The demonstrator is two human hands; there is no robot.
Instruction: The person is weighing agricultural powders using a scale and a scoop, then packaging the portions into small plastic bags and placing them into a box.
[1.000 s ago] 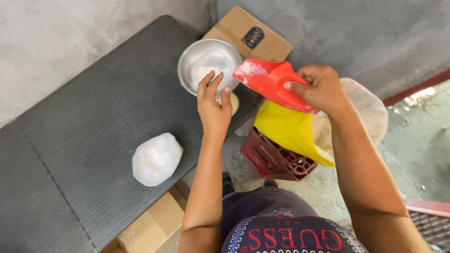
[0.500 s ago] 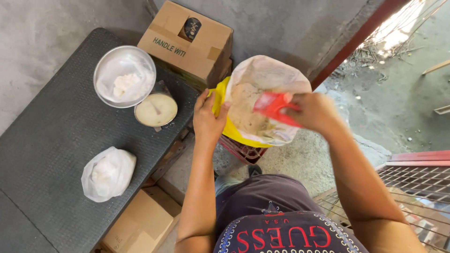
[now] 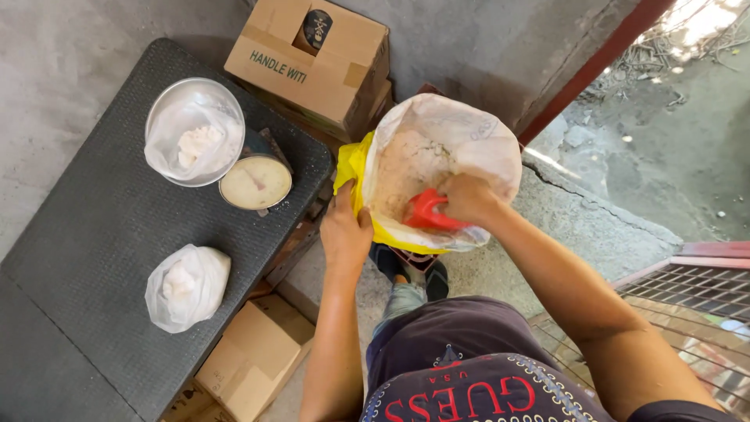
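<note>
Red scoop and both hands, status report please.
Right hand grips red scoop, dug into powder in the open sack. Left hand holds sack's yellow rim. Nothing blocking.

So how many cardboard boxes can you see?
2: one cardboard box stands against the wall behind the dark table, another sits on the floor below the table's edge. More may be hidden.

A glossy red plastic scoop (image 3: 426,211) sits in powdery flour inside a woven white sack (image 3: 461,133); the tabletop (image 3: 94,258) looks matt, rough and textured.
</note>
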